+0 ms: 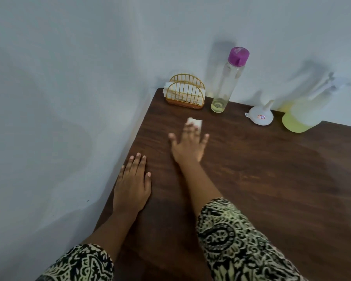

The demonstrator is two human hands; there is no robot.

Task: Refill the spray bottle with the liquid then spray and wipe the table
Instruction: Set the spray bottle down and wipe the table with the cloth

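My right hand point(188, 146) lies flat with spread, straight fingers on a folded white tissue point(195, 122), pressing it onto the dark wooden table point(261, 179); the hand is blurred. Near the table's left edge my left hand point(132, 184) rests flat, palm down, holding nothing. The spray bottle point(304, 110) stands at the back right with yellow liquid in its lower part and a white trigger head. A tall clear bottle point(226, 84) with a purple cap stands at the back, a little yellow liquid at its bottom. Between them lies a white funnel point(260, 116).
A gold wire napkin holder point(185, 92) with white tissues stands at the table's back left corner. Pale walls close in behind and to the left of the table. The table's left edge runs diagonally just beside my left hand.
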